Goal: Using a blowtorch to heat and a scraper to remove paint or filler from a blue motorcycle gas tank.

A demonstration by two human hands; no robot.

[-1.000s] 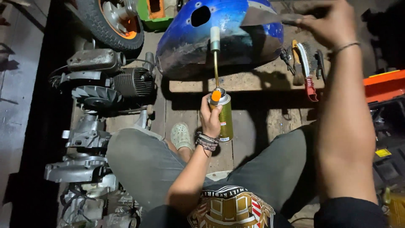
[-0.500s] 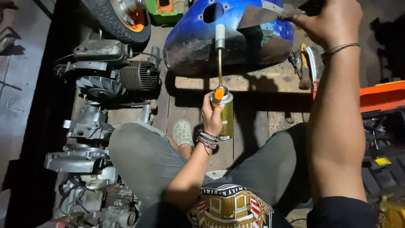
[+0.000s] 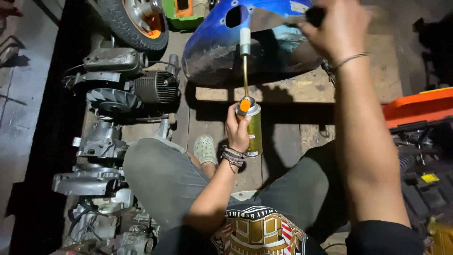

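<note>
A grey finned engine block with a fan-shaped cover lies on the wooden plank floor to the left, and more dull metal engine casings run down that side toward the near corner. Above them sits a black tyre on an orange-centred wheel, with a green box-shaped thing just beside it. An orange plastic case juts in from the right edge, over dark tools that are too dim to tell apart. The person sits with grey-trousered knees spread, and a foot in a pale green perforated clog rests between them.

A curved blue painted metal body panel, scraped to bare grey along its lower edge, stands at the far end of the floor, straight ahead.

The left hand reaches forward with the wrist, ringed by dark bead bracelets, bent up; its grip is closed around the upper part of a yellow-green gas canister that stands upright on the planks. From the canister's orange valve a thin brass torch tube with a white nozzle rises to the panel's face.

The right hand is raised, the forearm stretching up the right side, a thin cord at the wrist. Its grip is closed on the dark handle of a flat metal scraper blade laid against the panel's top.
</note>
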